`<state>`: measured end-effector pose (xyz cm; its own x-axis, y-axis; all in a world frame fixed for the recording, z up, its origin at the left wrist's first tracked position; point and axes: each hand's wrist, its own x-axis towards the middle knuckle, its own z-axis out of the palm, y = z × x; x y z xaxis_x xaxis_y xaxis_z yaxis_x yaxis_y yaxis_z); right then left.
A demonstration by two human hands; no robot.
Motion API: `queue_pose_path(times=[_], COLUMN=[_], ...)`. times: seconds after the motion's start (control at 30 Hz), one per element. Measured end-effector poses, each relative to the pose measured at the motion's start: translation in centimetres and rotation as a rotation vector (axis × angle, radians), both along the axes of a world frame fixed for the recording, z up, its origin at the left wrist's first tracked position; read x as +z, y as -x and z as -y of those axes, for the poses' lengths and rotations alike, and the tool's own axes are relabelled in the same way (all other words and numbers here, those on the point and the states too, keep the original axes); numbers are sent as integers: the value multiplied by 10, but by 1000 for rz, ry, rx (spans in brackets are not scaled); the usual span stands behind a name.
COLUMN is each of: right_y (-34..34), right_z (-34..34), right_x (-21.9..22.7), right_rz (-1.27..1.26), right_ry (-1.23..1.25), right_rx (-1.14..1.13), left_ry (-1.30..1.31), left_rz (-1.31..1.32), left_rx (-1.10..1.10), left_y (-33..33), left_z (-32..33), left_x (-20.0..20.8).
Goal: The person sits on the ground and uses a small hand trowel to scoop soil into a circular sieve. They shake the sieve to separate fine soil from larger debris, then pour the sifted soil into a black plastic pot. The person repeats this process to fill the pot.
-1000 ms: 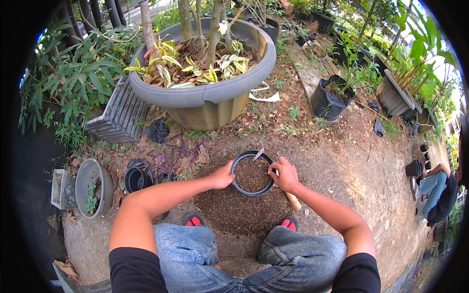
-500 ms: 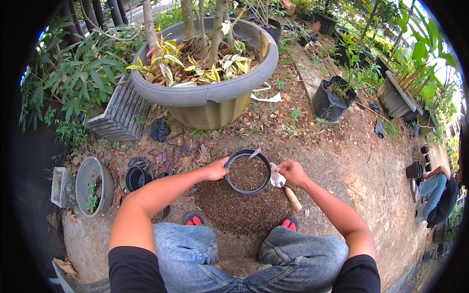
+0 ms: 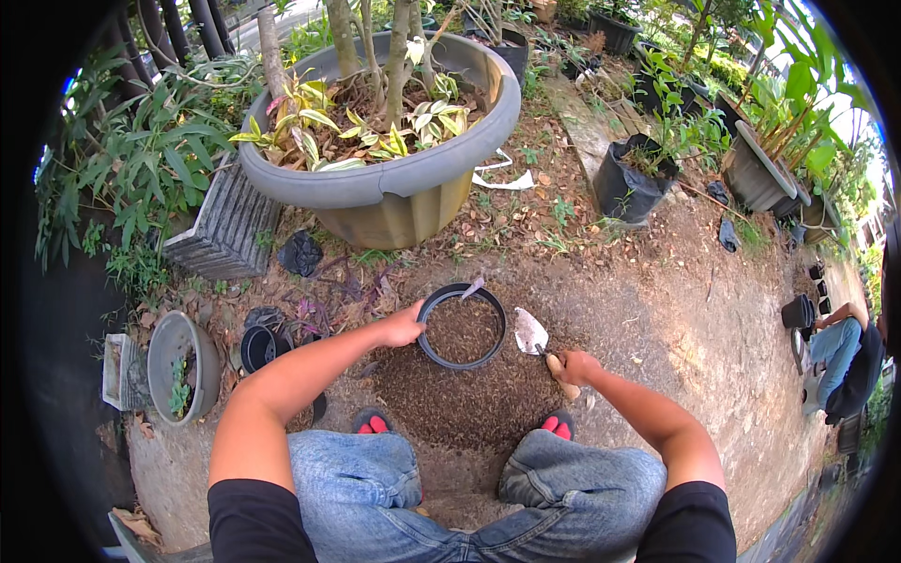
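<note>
A round black plant pot [image 3: 502, 347] sits on a patch of loose dark soil [image 3: 450, 399] in front of my feet. Brown soil [image 3: 463, 328] shows inside it, and a small pale strip [image 3: 474, 287] lies across its far rim. My left hand [image 3: 402, 326] grips the pot's left rim, thumb and fingers pinched on it. To the right of the pot is a trowel with a pale, dirt-smeared blade [image 3: 530, 331] and a wooden handle [image 3: 567, 388]. Around that handle the fingers of my right hand [image 3: 576, 367] are closed; the blade points away from me.
Beyond stands a large grey planter [image 3: 394, 211] with thin trunks and variegated leaves. A ribbed concrete planter [image 3: 225, 225], a grey bowl pot [image 3: 160, 375] and a small black pot [image 3: 259, 349] are at left. A black grow bag [image 3: 631, 183] stands at upper right; another person [image 3: 845, 361] sits far right.
My right hand has moved down from beside the trowel blade and closed on its handle. The pot with my left hand appears slightly further left, as does the whole view.
</note>
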<state>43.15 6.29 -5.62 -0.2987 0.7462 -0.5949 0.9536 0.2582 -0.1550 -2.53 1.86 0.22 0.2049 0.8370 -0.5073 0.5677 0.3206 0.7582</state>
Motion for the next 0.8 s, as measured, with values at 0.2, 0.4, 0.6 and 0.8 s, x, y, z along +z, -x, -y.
queue_pose_path(times=[0.2,0.4,0.6,0.8], right_y=[-3,10,20,33], right_z=[-10,-35,-44,-11], right_x=[7,32,20,4], right_rz=[-219,-85,22,-177], right_ry=[-168,-315,-213,-99], right_rx=[-220,-308,-271,-231], left_ry=[13,7,34,-104], left_rz=[-6,-113,-134,-141], left_rx=[-12,-11,7,-5], left_y=[11,4,-13,5], left_z=[1,8,5,10], left_x=[-14,-4,19,-14])
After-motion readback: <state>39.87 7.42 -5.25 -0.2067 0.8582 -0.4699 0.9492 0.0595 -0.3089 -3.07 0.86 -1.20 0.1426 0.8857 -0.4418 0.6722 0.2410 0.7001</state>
